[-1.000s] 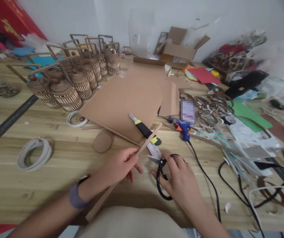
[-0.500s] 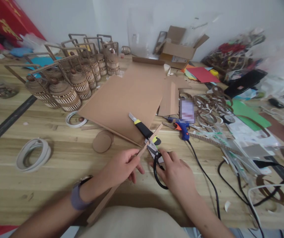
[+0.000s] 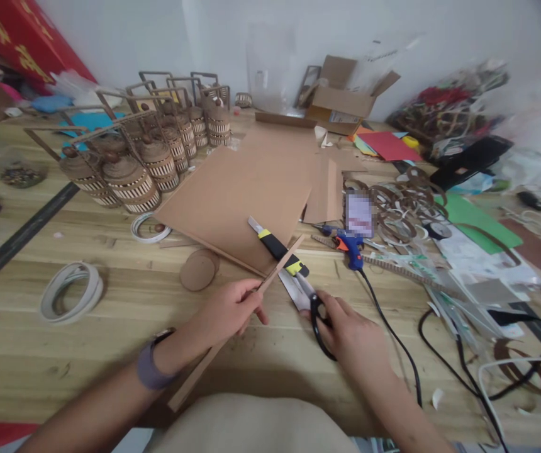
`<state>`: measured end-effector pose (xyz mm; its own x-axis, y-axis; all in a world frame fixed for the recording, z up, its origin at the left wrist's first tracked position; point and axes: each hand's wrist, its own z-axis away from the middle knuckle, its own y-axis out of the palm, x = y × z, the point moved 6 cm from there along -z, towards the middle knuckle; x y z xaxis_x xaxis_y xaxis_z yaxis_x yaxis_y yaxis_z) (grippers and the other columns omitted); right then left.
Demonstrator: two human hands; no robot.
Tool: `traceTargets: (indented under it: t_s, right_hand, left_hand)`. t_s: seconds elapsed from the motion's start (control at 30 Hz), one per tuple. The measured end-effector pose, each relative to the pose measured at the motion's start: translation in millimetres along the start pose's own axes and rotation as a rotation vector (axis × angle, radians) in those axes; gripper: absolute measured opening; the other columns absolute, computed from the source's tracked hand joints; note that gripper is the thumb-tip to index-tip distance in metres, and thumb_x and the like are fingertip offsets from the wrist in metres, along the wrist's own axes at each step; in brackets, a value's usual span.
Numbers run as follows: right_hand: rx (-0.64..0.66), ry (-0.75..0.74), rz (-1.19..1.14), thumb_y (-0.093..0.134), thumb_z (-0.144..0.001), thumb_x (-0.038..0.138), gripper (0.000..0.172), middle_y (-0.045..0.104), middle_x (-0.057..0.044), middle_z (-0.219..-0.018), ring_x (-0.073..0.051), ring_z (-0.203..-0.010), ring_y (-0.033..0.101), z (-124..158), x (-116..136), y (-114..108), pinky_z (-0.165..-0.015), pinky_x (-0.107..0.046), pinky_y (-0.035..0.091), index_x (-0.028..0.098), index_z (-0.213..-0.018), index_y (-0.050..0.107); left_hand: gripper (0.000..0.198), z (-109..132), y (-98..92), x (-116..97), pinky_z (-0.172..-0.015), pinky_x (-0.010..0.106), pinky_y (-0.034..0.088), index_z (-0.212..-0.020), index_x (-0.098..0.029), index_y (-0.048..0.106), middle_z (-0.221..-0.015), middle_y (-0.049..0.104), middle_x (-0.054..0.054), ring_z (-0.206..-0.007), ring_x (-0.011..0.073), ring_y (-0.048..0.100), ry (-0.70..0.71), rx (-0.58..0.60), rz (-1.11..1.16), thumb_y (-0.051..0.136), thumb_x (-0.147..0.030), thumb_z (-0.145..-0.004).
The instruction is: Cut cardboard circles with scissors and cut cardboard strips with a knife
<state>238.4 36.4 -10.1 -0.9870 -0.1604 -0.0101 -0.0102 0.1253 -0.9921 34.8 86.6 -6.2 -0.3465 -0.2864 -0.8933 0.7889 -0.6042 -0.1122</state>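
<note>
Between the thumb and fingers of my left hand (image 3: 235, 308) is a long narrow cardboard strip (image 3: 285, 259), which slants from near my lap up over the table. My right hand (image 3: 353, 333) grips the black handles of scissors (image 3: 316, 308). Their blades point up and left beside the strip and look parted; whether they touch it I cannot tell. Just beyond the hands, a black and yellow utility knife (image 3: 273, 244) lies on a large cardboard sheet (image 3: 246, 176) with its blade out. The strip crosses in front of the knife's lower end.
Several woven lidded baskets (image 3: 131, 179) with tall handles stand at back left. Cardboard discs (image 3: 199, 270) and a roll of white strip (image 3: 71, 292) lie left. On the right are a blue glue gun (image 3: 353, 250) with a black cord, brown strip coils (image 3: 395, 207) and papers. An open cardboard box (image 3: 339, 104) stands behind.
My right hand has drawn the scissors back and right, away from the strip, and their blades have parted. The strip in my left hand has shifted slightly left.
</note>
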Motion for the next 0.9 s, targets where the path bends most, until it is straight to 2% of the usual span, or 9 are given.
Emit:
traceTargets:
  t_s: [0.1,0.2,0.37,0.47,0.57,0.63,0.7,0.8,0.9]
  right_hand:
    - [0.059,0.176,0.013,0.056,-0.099,0.033,0.029,0.077,-0.009,-0.100,-0.024,-0.068,0.074,5.6,-27.8,5.9,-0.051,-0.030,0.046,0.020,-0.123,0.064]
    - [0.094,0.231,-0.006,0.055,-0.097,0.024,0.036,0.074,-0.012,-0.104,-0.026,-0.078,0.074,7.5,-43.5,9.4,-0.061,-0.033,0.052,0.017,-0.132,0.059]
    - [0.082,0.168,-0.060,0.062,-0.088,0.018,0.038,0.072,-0.017,-0.106,-0.035,-0.097,0.068,-3.3,-24.8,-7.4,-0.079,-0.045,0.053,0.013,-0.125,0.065]
    - [0.090,0.108,-0.577,0.058,-0.092,0.031,0.025,0.072,-0.012,-0.094,-0.026,-0.083,0.067,-14.5,17.7,-17.9,-0.069,-0.036,0.050,0.018,-0.109,0.071]
    - [0.344,0.162,-1.227,0.065,-0.086,0.044,0.024,0.060,0.000,-0.068,-0.015,-0.059,0.051,-21.4,66.4,-7.1,-0.053,-0.026,0.036,0.020,-0.086,0.069]
    - [0.427,0.238,-1.462,0.073,-0.078,0.048,0.034,0.045,0.006,-0.056,-0.011,-0.052,0.036,-24.7,85.4,0.3,-0.049,-0.024,0.026,0.020,-0.065,0.058]
    - [0.451,0.290,-1.577,0.075,-0.075,0.055,0.044,0.038,0.008,-0.053,-0.009,-0.049,0.031,-28.2,90.8,6.0,-0.048,-0.024,0.022,0.021,-0.061,0.050]
    - [0.438,0.360,-1.719,0.071,-0.074,0.066,0.048,0.042,0.007,-0.056,-0.009,-0.048,0.033,-33.8,80.9,9.3,-0.047,-0.023,0.026,0.021,-0.073,0.055]
    - [0.388,0.429,-1.829,0.076,-0.069,0.068,0.051,0.047,0.005,-0.066,-0.009,-0.051,0.034,-40.5,65.9,7.2,-0.048,-0.023,0.032,0.021,-0.080,0.057]
  left_hand:
    - [0.046,-1.8,-4.6,1.9,-0.044,0.023,0.027,-0.109,-0.014,0.064,-0.072,0.066,0.000,-0.042,0.0075,0.036,0.004,-0.016,0.054,0.044,-0.052,-0.092]
    - [0.050,-3.8,-7.0,1.1,-0.047,0.025,0.028,-0.112,-0.014,0.064,-0.065,0.060,-0.003,-0.046,0.0095,0.036,0.014,-0.051,0.099,0.046,-0.056,-0.091]
    - [0.034,-7.3,-5.5,-13.2,-0.055,0.025,0.033,-0.097,-0.018,0.062,-0.058,0.056,-0.005,-0.055,0.0126,0.045,0.082,-0.118,0.181,0.051,-0.050,-0.091]
    - [0.027,-12.7,-5.2,-23.5,-0.060,0.026,0.037,-0.090,-0.020,0.057,-0.057,0.057,-0.005,-0.059,0.0137,0.052,0.151,-0.197,0.202,0.054,-0.047,-0.092]
    - [0.019,-21.1,-5.3,-28.5,-0.067,0.027,0.043,-0.093,-0.020,0.055,-0.060,0.060,-0.005,-0.065,0.0153,0.060,0.211,-0.259,0.235,0.057,-0.039,-0.092]
    - [0.019,-25.3,-5.9,-27.8,-0.072,0.028,0.045,-0.098,-0.019,0.054,-0.066,0.064,-0.003,-0.071,0.0161,0.064,0.227,-0.288,0.261,0.058,-0.037,-0.093]
    - [0.024,-25.0,-7.4,-23.5,-0.072,0.027,0.046,-0.102,-0.018,0.055,-0.076,0.069,0.001,-0.077,0.0163,0.065,0.214,-0.317,0.307,0.059,-0.040,-0.093]
    - [0.033,-14.1,-7.2,-11.4,-0.060,0.024,0.042,-0.102,-0.018,0.058,-0.090,0.070,0.004,-0.069,0.0125,0.058,0.144,-0.333,0.396,0.058,-0.049,-0.092]
    - [0.038,2.5,6.7,2.4,-0.050,0.023,0.034,-0.086,-0.017,0.060,-0.078,0.065,0.000,-0.054,0.0079,0.045,0.032,-0.157,0.458,0.066,-0.054,-0.084]
